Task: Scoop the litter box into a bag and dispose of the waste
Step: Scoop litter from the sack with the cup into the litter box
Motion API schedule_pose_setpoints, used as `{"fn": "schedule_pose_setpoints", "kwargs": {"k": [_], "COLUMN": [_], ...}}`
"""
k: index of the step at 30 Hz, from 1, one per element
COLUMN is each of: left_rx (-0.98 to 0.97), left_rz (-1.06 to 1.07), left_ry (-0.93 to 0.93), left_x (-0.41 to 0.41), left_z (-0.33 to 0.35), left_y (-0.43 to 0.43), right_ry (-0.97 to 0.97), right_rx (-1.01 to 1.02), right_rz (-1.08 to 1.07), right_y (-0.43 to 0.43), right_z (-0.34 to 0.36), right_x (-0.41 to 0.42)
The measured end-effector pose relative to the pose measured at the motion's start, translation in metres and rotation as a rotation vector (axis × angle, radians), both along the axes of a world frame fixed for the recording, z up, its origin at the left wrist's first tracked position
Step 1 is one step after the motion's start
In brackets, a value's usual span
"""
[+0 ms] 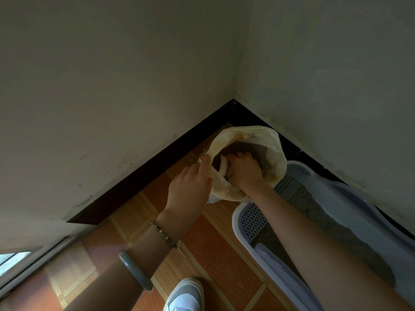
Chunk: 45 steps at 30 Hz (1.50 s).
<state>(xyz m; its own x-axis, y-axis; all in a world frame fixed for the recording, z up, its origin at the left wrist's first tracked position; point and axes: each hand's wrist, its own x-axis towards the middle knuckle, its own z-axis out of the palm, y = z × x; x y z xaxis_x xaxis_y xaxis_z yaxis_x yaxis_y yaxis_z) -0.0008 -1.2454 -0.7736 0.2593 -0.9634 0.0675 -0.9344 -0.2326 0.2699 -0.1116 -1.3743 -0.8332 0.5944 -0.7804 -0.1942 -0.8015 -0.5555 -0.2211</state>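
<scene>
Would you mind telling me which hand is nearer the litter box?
Right. The right hand reaches into the bag just beyond the grated end of the litter box; the left hand holds the bag's rim on the far side.

We record the left forearm and the right forearm as bare, uncovered up to the frame edge. Just below the left hand, the wrist bears a bracelet of small, dark, mottled beads. Further up the same forearm sits a thick, smooth, grey-green bangle. At the lower edge we note one shoe, white with grey panels and a rounded toe.
</scene>
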Motion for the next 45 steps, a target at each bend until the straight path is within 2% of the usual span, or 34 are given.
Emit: {"fn": "schedule_pose_setpoints", "kwargs": {"k": [4, 11, 17, 20, 26, 34, 38, 43, 45], "left_rx": [-0.036, -0.028, 0.02, 0.056, 0.089, 0.05, 0.029, -0.009, -0.018], "left_rz": [0.008, 0.014, 0.047, 0.053, 0.088, 0.085, 0.086, 0.075, 0.063], "left_ry": [-0.037, -0.021, 0.023, 0.038, 0.11, 0.16, 0.151, 0.175, 0.176], "left_x": [0.002, -0.001, -0.003, -0.006, -0.012, -0.008, -0.008, -0.006, -0.004], "left_z": [-0.002, 0.004, 0.012, 0.017, 0.023, 0.017, 0.013, 0.007, 0.005], "left_y": [0.003, 0.001, -0.001, -0.002, -0.007, -0.004, -0.003, -0.006, -0.006], "right_ry": [-0.22, -0.434, -0.505, -0.513, -0.421, -0.226, 0.003, 0.276, 0.319], "right_rx": [0.035, 0.047, 0.088, 0.139, 0.134, -0.118, -0.21, -0.167, -0.173], "right_rz": [-0.02, 0.062, 0.018, -0.079, -0.188, 0.041, 0.029, 0.015, 0.017], "right_y": [-0.004, 0.007, 0.033, 0.043, 0.028, 0.023, 0.015, 0.003, -0.001], "right_z": [0.007, 0.066, 0.112, 0.115, 0.098, 0.09, 0.068, 0.033, 0.02], "right_x": [-0.012, -0.043, -0.085, -0.093, -0.088, -0.067, -0.038, -0.003, 0.005]}}
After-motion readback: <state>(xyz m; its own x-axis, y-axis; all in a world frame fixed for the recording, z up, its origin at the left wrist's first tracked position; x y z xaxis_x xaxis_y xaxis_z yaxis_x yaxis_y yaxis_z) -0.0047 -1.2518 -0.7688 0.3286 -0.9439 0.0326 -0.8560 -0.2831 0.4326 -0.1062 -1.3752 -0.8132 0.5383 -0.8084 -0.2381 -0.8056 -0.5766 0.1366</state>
